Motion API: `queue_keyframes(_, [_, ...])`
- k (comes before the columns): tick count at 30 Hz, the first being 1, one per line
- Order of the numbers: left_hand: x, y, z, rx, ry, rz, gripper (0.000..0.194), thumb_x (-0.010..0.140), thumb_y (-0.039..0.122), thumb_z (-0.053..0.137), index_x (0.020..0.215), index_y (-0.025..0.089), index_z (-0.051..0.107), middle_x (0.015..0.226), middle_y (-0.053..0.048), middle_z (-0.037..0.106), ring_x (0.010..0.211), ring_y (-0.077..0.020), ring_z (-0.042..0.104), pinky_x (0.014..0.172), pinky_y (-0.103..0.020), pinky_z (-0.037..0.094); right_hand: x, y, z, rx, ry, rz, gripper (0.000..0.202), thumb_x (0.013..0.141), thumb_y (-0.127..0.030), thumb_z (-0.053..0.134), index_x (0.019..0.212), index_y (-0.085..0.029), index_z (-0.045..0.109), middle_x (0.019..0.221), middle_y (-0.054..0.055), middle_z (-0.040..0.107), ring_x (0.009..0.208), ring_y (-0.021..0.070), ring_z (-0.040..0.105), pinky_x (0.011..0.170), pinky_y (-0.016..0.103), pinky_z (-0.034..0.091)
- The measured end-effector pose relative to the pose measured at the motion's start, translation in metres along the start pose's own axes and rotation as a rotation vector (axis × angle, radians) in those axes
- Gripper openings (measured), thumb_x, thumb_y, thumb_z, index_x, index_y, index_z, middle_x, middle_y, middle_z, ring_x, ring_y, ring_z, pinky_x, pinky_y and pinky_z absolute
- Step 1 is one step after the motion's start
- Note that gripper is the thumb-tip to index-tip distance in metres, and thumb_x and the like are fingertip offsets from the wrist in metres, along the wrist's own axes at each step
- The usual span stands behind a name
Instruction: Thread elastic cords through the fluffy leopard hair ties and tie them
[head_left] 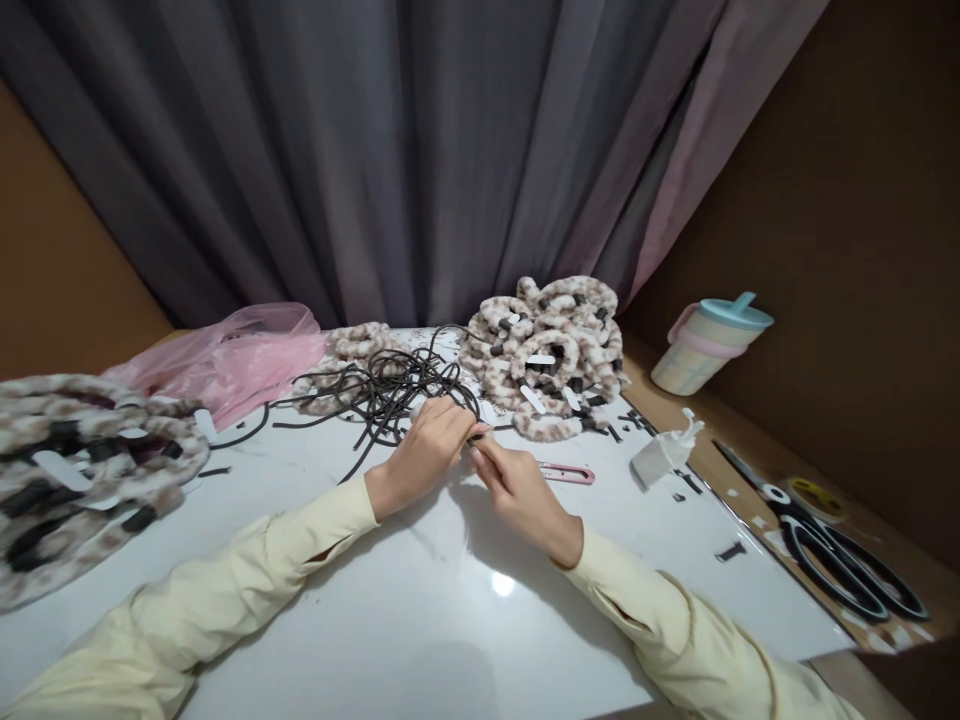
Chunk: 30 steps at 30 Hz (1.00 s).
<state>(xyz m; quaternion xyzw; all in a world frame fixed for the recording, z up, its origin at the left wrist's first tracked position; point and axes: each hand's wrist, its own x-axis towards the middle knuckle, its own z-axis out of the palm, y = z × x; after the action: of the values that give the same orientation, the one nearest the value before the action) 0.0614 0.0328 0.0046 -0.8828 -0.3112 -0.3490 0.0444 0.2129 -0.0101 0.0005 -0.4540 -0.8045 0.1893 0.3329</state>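
Both hands meet above the middle of the white board, fingers closed. My left hand (426,445) pinches a dark cord (474,408) whose end is mostly hidden by the fingers. Close against it, my right hand (521,492) grips the same small dark piece at the fingertips. A tangled heap of dark cords (409,375) lies just behind my left hand. Beside my right hand is a pink box cutter (574,475), partly covered by that hand.
Fluffy spotted rings are piled at the back right (559,350) and far left (97,470). A pink plastic bag (247,350) lies at the back. On the right are a tumbler (697,345), a small white bottle (664,455), large scissors (832,560) and yellow tape (817,497).
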Motion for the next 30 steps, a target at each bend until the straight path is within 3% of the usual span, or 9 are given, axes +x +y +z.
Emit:
queue_keyframes(2, [0.000, 0.000, 0.002, -0.035, -0.019, -0.019, 0.030, 0.093, 0.022, 0.036, 0.065, 0.019, 0.045, 0.065, -0.002, 0.049, 0.068, -0.0178, 0.041, 0.066, -0.031, 0.030, -0.001, 0.004, -0.004, -0.108, 0.019, -0.025, 0.014, 0.079, -0.008, 0.038, 0.074, -0.019, 0.046, 0.063, 0.000, 0.051, 0.056, 0.0137, 0.043, 0.053, 0.025, 0.024])
queue_keyframes(4, [0.001, 0.000, 0.003, -0.108, -0.032, -0.079, 0.030, 0.093, 0.023, 0.037, 0.065, 0.019, 0.045, 0.066, -0.002, 0.049, 0.068, -0.0175, 0.041, 0.066, -0.030, 0.031, -0.001, 0.007, -0.007, -0.228, 0.040, -0.035, 0.020, 0.072, -0.002, 0.040, 0.079, -0.018, 0.050, 0.071, 0.003, 0.054, 0.062, 0.0155, 0.047, 0.052, 0.025, 0.022])
queue_keyframes(9, [0.005, 0.004, 0.000, -0.266, -0.058, -0.231, 0.026, 0.092, 0.024, 0.038, 0.068, 0.020, 0.047, 0.069, -0.001, 0.051, 0.069, -0.0171, 0.044, 0.067, -0.029, 0.033, 0.003, 0.010, -0.010, -0.493, 0.095, -0.040, 0.024, 0.076, -0.001, 0.039, 0.085, -0.018, 0.053, 0.082, 0.004, 0.056, 0.065, 0.0155, 0.049, 0.052, 0.025, 0.023])
queue_keyframes(19, [0.006, 0.006, -0.010, -0.350, -0.161, -0.114, 0.016, 0.090, 0.022, 0.043, 0.076, 0.020, 0.050, 0.077, -0.003, 0.055, 0.076, -0.0176, 0.050, 0.069, -0.027, 0.038, 0.008, 0.013, -0.020, -0.352, 0.039, -0.072, 0.017, 0.085, -0.007, 0.036, 0.081, -0.020, 0.045, 0.082, 0.003, 0.049, 0.068, 0.0165, 0.046, 0.057, 0.025, 0.031])
queue_keyframes(26, [0.005, 0.008, -0.009, -0.343, -0.123, -0.140, 0.008, 0.088, 0.019, 0.046, 0.084, 0.019, 0.052, 0.080, -0.004, 0.057, 0.074, -0.0169, 0.053, 0.068, -0.026, 0.039, 0.012, 0.017, -0.018, -0.016, 0.101, -0.140, 0.017, 0.091, -0.015, 0.031, 0.077, -0.020, 0.040, 0.078, 0.002, 0.047, 0.071, 0.0155, 0.046, 0.065, 0.026, 0.037])
queue_keyframes(30, [0.004, 0.009, -0.009, -0.350, -0.099, -0.166, 0.005, 0.088, 0.020, 0.048, 0.084, 0.019, 0.051, 0.080, -0.003, 0.058, 0.071, -0.0158, 0.054, 0.068, -0.025, 0.040, 0.013, 0.015, -0.019, 0.101, 0.067, -0.036, 0.021, 0.094, -0.023, 0.033, 0.074, -0.020, 0.040, 0.065, -0.002, 0.045, 0.061, 0.0134, 0.046, 0.061, 0.024, 0.036])
